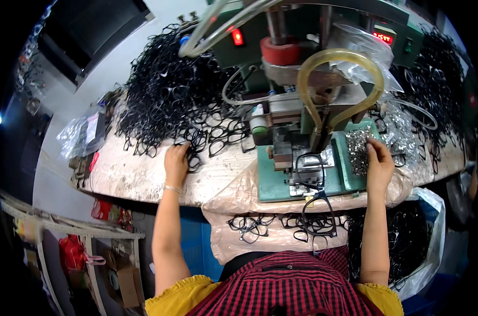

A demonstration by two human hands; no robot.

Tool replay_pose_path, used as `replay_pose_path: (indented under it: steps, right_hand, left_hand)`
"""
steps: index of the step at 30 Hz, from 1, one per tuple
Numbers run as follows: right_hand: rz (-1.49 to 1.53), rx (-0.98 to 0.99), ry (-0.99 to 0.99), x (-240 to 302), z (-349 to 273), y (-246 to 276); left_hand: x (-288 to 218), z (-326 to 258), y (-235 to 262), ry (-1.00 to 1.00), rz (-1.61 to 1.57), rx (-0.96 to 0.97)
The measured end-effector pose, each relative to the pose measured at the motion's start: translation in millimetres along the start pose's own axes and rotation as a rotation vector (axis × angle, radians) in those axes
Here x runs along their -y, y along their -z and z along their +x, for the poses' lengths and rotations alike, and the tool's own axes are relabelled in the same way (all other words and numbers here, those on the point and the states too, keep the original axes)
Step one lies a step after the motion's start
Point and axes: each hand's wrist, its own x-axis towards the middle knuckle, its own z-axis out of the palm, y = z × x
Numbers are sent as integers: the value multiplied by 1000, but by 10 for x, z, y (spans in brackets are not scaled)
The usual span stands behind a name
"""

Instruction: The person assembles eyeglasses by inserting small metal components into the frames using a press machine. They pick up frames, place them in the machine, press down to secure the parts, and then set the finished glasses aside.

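Note:
My left hand point(176, 164) reaches to the near edge of a heap of black eyeglass frames point(178, 100), its fingers closed on a frame there. On the right, my right hand point(380, 164) pinches at the edge of a pile of small silvery metal parts point(358, 150) in a green tray point(349, 182). Whatever is between those fingertips is too small to make out. Between my hands stands a green bench press point(273, 190). One black eyeglass frame point(319, 210) sits at its metal jig and hangs over the front edge.
Several eyeglass frames lie on brown paper point(225, 237) over my lap. A white sack point(435, 221) of dark frames stands at the right. More frames point(434, 79) are heaped beyond the press. A yellowish hose point(378, 79) loops before the press. Shelving point(91, 227) is at lower left.

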Motion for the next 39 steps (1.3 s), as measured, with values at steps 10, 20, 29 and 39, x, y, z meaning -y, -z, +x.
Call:
replay_pose_path:
  steps: [10, 20, 29, 39]
  right_hand:
    - [-61, 86, -21, 247, -564, 574]
    - [431, 263, 115, 932, -334, -548]
    - [890, 280, -289, 1069, -497, -628]
    - [66, 449, 370, 983, -337, -169]
  left_hand:
    - [-949, 446, -13, 713, -1234, -422]
    - [-1948, 290, 145, 867, -1667, -415]
    - [-2586, 970, 1414, -197, -1507, -484]
    - [-2718, 656, 1298, -227, -847, -346]
